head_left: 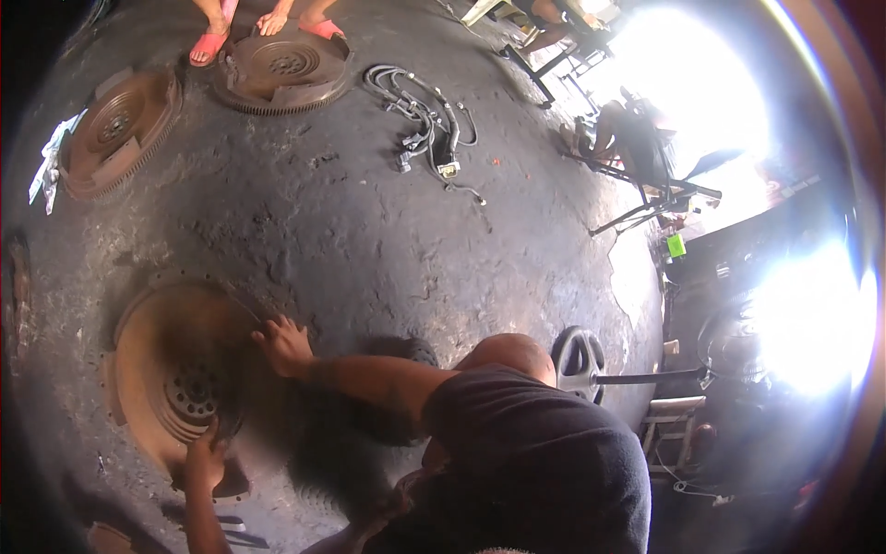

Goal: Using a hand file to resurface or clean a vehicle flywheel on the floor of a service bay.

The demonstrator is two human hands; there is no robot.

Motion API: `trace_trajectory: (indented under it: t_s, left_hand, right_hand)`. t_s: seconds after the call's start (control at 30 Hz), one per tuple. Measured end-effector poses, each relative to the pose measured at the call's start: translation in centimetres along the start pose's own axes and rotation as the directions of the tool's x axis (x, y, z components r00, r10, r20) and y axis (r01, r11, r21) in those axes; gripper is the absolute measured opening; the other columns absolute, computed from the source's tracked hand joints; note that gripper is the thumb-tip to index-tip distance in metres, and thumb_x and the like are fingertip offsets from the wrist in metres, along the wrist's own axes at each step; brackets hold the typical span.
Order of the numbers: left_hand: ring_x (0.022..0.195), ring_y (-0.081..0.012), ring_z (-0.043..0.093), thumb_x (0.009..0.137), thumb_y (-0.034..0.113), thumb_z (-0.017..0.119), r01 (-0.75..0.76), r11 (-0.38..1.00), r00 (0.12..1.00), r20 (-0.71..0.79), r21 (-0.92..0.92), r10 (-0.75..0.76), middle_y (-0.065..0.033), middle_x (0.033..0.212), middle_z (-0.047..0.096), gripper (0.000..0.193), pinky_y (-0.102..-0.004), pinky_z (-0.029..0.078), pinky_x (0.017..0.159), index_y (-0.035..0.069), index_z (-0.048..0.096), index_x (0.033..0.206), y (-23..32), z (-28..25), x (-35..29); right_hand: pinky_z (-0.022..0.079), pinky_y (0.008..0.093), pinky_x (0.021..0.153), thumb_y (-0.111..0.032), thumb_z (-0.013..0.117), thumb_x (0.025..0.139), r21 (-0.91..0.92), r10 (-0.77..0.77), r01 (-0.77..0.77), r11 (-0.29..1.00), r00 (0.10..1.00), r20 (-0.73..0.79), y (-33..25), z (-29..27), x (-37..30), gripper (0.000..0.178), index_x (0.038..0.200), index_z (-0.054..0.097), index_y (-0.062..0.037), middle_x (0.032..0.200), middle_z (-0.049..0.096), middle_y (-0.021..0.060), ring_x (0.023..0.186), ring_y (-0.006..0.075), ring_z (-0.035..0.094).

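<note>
A large rusty flywheel [148,369], round and dished with a ring of holes at its hub, lies flat on the floor before me at the left. My right hand [286,347] reaches across to its right edge, fingers spread and touching the rim. Close below the hub is my left hand [205,459], its fingers bent together over the inner face. Something dark lies at those fingertips, but shadow hides what it is. Dust and shade blur the disc's right half.
Two more rusty flywheels, one [118,125] far left and one [286,65] beyond, lie on the floor. Over the latter a person's hand [272,22] rests, beside pink slippers [209,46]. A grey wiring harness [429,120] lies mid-floor. A spoked wheel [579,363] with a bar is right of me.
</note>
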State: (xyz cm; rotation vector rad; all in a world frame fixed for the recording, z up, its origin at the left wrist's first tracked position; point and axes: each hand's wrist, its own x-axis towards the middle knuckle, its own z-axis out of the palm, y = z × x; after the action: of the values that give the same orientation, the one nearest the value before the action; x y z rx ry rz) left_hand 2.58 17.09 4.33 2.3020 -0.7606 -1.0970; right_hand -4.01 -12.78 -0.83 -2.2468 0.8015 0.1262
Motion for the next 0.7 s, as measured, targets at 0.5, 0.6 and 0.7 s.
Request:
trace_trajectory:
  t_s: [0.5, 0.6, 0.7]
  left_hand:
    - [0.107, -0.0246, 0.065, 0.088, 0.002, 0.066, 0.305, 0.941, 0.942, 0.188, -0.144, -0.276, -0.0169, 0.132, 0.062, 0.060, -0.0351, 0.049, 0.093, 0.016, 0.051, 0.143, 0.9, -2.7, 0.7]
    - [0.100, -0.0205, 0.067, 0.083, 0.000, 0.068, 0.327, 0.945, 0.929, 0.192, -0.016, -0.318, -0.0165, 0.120, 0.068, 0.051, -0.0347, 0.051, 0.088, 0.012, 0.062, 0.132, -1.2, -4.0, -0.3]
    - [0.110, -0.0266, 0.064, 0.088, 0.004, 0.063, 0.073, 0.995, 0.986, 0.157, -0.068, -0.062, -0.0190, 0.119, 0.067, 0.057, -0.0371, 0.049, 0.092, 0.013, 0.050, 0.143, -0.6, -1.7, 1.5]
  right_hand:
    - [0.033, 0.0568, 0.102, -0.042, 0.042, 0.102, -0.054, -0.001, 0.001, 0.999, 1.000, 0.007, 0.5, 0.6, 0.4, 0.042, 0.120, 0.058, -0.0072, 0.125, 0.050, 0.0164, 0.121, 0.0354, 0.047]
    - [0.034, 0.0563, 0.104, -0.037, 0.047, 0.100, -0.178, -0.078, 0.081, 0.981, 0.997, 0.022, 2.5, 2.5, 1.2, 0.038, 0.118, 0.058, -0.0067, 0.122, 0.052, 0.0163, 0.118, 0.0345, 0.049]
    - [0.048, 0.0526, 0.082, -0.030, 0.049, 0.095, -0.239, -0.178, 0.162, 0.957, 0.983, -0.045, 4.5, 2.4, 2.5, 0.029, 0.108, 0.065, -0.0101, 0.103, 0.064, 0.0218, 0.096, 0.0440, 0.061]
